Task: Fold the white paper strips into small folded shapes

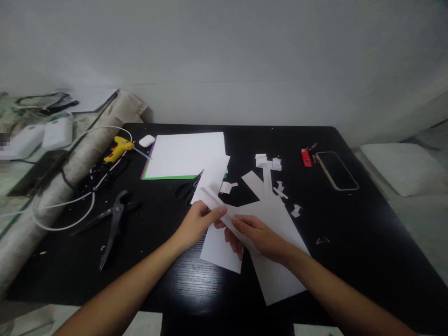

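Note:
A narrow folded strip of white paper (212, 198) is pinched between my two hands above the middle of the black table. My left hand (200, 223) grips its left part with the thumb on top. My right hand (258, 234) holds the lower right part between thumb and fingers. Beneath and around the hands lie larger cut pieces of white paper (280, 261). Small paper scraps (269, 161) are scattered beyond them. Just left of the strip, scissors (185, 190) with dark handles are partly covered by paper.
A stack of sheets (185, 154), white on top, lies at the back. On the left are a yellow glue gun (120, 148), a white cable (94, 200) and dark pliers (117, 214). A red lighter (306, 157) and a phone (336, 171) lie at the right.

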